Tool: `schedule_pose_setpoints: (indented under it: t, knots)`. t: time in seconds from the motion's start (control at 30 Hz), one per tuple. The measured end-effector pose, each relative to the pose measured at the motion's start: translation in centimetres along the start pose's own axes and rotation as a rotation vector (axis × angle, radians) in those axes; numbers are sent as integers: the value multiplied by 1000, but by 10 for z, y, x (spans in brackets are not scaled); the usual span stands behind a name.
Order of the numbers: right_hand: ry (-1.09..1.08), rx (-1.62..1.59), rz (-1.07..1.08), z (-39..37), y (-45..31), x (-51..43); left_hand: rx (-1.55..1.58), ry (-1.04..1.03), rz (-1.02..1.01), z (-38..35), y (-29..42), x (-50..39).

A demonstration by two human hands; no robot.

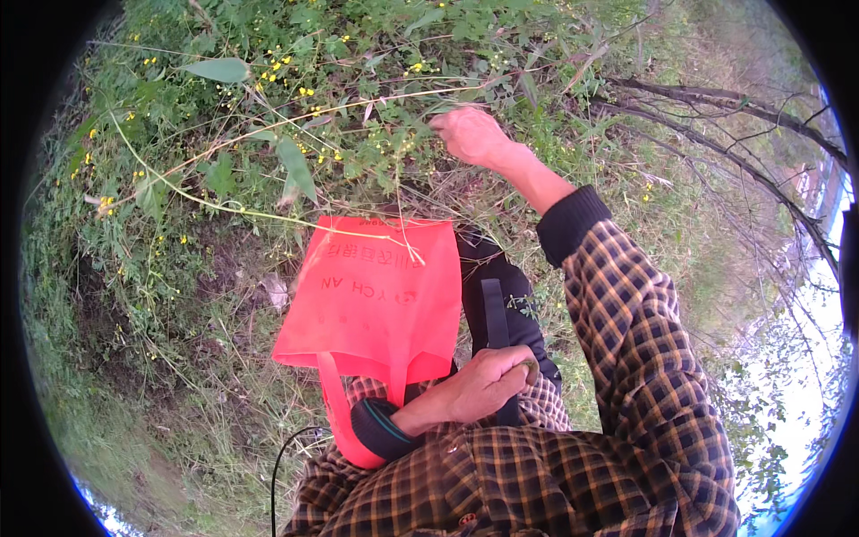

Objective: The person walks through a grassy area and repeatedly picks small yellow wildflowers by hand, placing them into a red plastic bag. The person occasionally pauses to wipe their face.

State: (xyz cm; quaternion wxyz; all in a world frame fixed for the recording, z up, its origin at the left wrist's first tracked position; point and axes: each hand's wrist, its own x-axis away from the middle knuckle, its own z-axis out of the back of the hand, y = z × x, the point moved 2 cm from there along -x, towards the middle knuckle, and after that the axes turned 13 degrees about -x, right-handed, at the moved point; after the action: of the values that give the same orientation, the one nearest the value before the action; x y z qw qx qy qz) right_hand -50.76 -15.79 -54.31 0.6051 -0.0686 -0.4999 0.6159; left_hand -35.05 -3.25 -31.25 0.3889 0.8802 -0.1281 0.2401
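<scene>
My right hand (473,136) reaches out at the upper middle among green stems and yellow-flowered plants (305,92); its fingertips are partly hidden, and whether they grip a stem cannot be told. Close to my body, my left hand (493,382) is curled around something small and greenish-brown, mostly covered by the fingers. A red fabric tote bag (376,295) bearing writing hangs by its handles from my left forearm. A thin yellowish stem (268,215) crosses over the bag. Beside my left hand lies a dark strap (495,315).
Bare woody branches (725,144) arch across the right side. Long grass and weeds (221,376) cover the ground at left. A broad-leaved stem (349,106) stretches across the upper part. A black cable (275,470) loops beside my sleeve. Something pale (275,292) lies left of the bag.
</scene>
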Motion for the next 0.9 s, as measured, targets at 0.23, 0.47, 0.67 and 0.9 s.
schedule_pose_setpoints:
  t: [0.23, 0.47, 0.67, 0.9]
  knots:
    - [-149, 9, -146, -84, 3, -59, 0, 56, -28, 5, -17, -4]
    - [-105, -157, -50, -100, -8, -51, 25, 103, -31, 2, -11, -3]
    - [-375, -828, -184, -53, -11, -12, -33, 110, -89, 0, -10, -4]
    - [-435, -1261, -96, 37, -37, 53, 75, 112, -11, 10, 3, 3]
